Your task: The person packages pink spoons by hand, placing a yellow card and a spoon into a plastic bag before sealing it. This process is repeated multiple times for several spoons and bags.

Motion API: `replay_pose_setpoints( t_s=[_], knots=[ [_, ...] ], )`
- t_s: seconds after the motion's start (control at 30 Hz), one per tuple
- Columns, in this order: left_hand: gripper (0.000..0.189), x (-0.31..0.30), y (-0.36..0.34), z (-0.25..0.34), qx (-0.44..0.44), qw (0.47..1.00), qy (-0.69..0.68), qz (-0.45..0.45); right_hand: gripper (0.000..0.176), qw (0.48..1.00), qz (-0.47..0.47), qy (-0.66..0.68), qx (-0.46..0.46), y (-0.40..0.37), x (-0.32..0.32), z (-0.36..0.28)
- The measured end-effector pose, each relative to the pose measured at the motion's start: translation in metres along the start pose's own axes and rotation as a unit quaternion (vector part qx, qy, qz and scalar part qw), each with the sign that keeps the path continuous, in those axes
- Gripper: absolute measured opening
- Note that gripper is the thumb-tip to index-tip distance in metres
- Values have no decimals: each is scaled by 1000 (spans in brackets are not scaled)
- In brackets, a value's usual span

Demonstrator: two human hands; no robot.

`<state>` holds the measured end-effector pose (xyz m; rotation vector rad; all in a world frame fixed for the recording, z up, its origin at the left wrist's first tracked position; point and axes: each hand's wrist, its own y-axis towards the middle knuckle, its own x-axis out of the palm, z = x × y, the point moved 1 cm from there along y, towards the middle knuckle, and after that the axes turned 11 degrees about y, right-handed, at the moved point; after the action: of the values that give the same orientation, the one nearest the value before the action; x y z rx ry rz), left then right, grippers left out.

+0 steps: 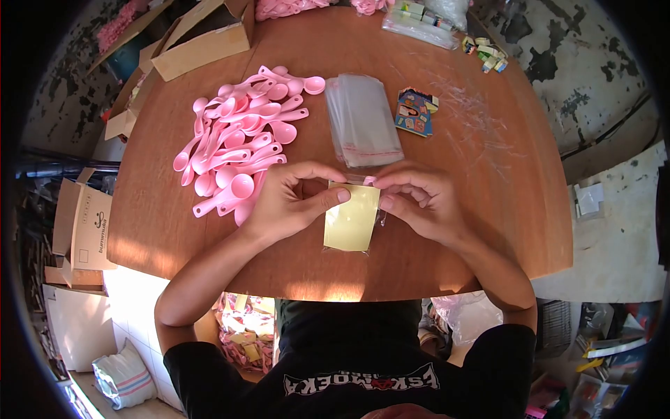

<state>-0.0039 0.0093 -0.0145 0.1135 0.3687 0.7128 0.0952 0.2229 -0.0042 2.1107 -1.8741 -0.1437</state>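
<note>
My left hand (293, 199) and my right hand (415, 199) both pinch the top edge of a small clear plastic bag (351, 222) that has a yellow card inside. The bag lies on the round wooden table (481, 167) near its front edge. A pink piece shows at the bag's top, by my right fingers. Just beyond my hands lies a stack of empty clear bags (363, 119). To the left of it spreads a pile of pink plastic spoons (241, 140), close to my left hand.
A few colourful printed cards (415, 110) lie right of the bag stack. Small packets (488, 52) and filled bags (419, 21) sit at the table's far edge. Open cardboard boxes (202, 38) stand at the far left; more boxes (84, 227) are on the floor.
</note>
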Motion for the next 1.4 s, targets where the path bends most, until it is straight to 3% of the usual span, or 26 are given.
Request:
replay_pose_setpoints(
  t_s=[0.07,0.2,0.27,0.4,0.53,0.63,0.67,0.77,0.8,0.87,0.93,1.0,1.07,1.2,1.23,1.3,1.4],
  knots=[
    [24,2,2,-1,-16,999,-34,1,19,995,2,-91,-38,1,3,-2],
    [31,-2,4,9,-10,999,-47,-6,25,995,-6,-88,-54,-2,3,2],
    [33,-12,0,22,-27,999,-27,-18,31,1000,24,-7,-9,-6,4,4],
    [34,-34,-46,66,-46,994,32,-89,36,998,58,-15,12,-6,-1,0],
    [32,-45,-113,95,64,955,111,-267,35,998,53,-29,4,-5,-7,6],
    [31,-50,-170,73,-99,934,120,-322,34,999,35,-29,4,-3,-7,8],
    [35,-54,-188,63,-204,909,182,-315,33,999,24,-43,4,-3,-7,8],
    [48,-45,-230,36,-352,855,314,-217,31,999,25,-41,6,-2,-5,9],
    [51,-29,-245,36,-287,806,478,-202,31,999,20,-39,6,-2,-3,11],
    [46,-7,-224,41,-254,868,357,-233,30,998,25,-60,-1,-2,-5,13],
    [41,24,-201,40,-130,951,127,-251,29,997,25,-70,0,-3,-4,13],
    [28,56,-168,53,48,971,-56,-226,28,996,27,-81,0,-3,-3,13],
    [20,80,-137,65,181,940,-226,-180,28,995,30,-95,-6,-5,-3,14],
    [27,91,-85,123,236,846,-473,-71,28,996,27,-85,18,-6,-3,13],
    [27,88,-77,132,233,846,-475,-64,27,995,32,-97,15,-6,-3,12],
    [24,84,-67,144,297,790,-519,-134,27,994,39,-104,-1,-5,-3,13],
    [21,85,-68,148,273,789,-531,-147,27,993,45,-105,-12,-4,-4,13]
  ],
)
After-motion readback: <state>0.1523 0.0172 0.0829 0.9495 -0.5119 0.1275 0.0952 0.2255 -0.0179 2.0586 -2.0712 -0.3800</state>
